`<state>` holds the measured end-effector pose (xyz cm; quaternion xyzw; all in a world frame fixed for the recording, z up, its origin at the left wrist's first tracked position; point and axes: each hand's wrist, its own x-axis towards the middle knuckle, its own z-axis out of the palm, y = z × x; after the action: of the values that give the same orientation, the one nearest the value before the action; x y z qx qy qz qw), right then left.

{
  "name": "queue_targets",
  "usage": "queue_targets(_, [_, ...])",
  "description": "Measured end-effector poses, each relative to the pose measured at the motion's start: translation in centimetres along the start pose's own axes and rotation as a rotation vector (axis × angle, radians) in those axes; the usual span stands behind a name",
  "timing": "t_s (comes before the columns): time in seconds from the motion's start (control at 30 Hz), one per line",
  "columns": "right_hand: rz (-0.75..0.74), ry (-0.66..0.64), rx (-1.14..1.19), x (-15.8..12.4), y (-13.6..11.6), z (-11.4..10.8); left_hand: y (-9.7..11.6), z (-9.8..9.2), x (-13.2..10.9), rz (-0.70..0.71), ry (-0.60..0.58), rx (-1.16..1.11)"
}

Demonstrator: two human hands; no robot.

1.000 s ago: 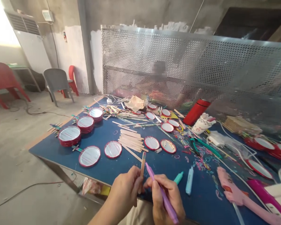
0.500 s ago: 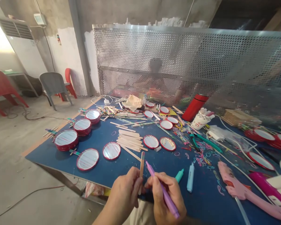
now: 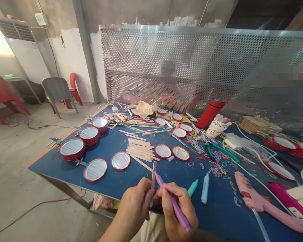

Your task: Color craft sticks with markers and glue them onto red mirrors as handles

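Between thumb and fingers, my left hand (image 3: 138, 200) grips a wooden craft stick (image 3: 153, 178) held upright, its top end coloured. My right hand (image 3: 179, 208) is closed on a purple marker (image 3: 173, 201), whose tip meets or almost meets the stick near its coloured end. Just right of that hand lie a green marker (image 3: 193, 188) and a light blue marker (image 3: 205, 190). Beyond my hands, plain craft sticks (image 3: 140, 149) are laid in a row, beside round red-rimmed discs (image 3: 120, 161). Another such disc (image 3: 95, 169) has a coloured stick at its edge.
Stacks of red-rimmed discs (image 3: 72, 149) stand at the left. A pink glue gun (image 3: 262, 203), teal-handled pliers (image 3: 223, 152), loose rubber bands (image 3: 219, 163) and cables occupy the right side. Behind them are a red bottle (image 3: 210, 114), a paper cup (image 3: 217, 127) and a perforated metal panel (image 3: 141, 60).
The purple marker has moved left and slightly up, its tip now at the stick. My left hand keeps its hold on the stick, almost unmoved.
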<state>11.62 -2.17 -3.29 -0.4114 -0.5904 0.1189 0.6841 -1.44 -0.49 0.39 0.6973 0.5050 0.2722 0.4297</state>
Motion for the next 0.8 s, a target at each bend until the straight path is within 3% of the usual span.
queue_targets(0.43, [0.048,-0.006,0.004,-0.46,0.21,-0.22,-0.57,0.21,-0.04,0.016,0.015,0.015])
queue_targets(0.67, [0.078,0.096,0.083,-0.14,-0.25,0.16,-0.69,0.39,0.16,0.043,0.068,0.089])
queue_targets(0.8, [0.063,0.075,0.109,-0.19,-0.25,0.16,-0.54,0.41,0.00,0.052,0.068,0.070])
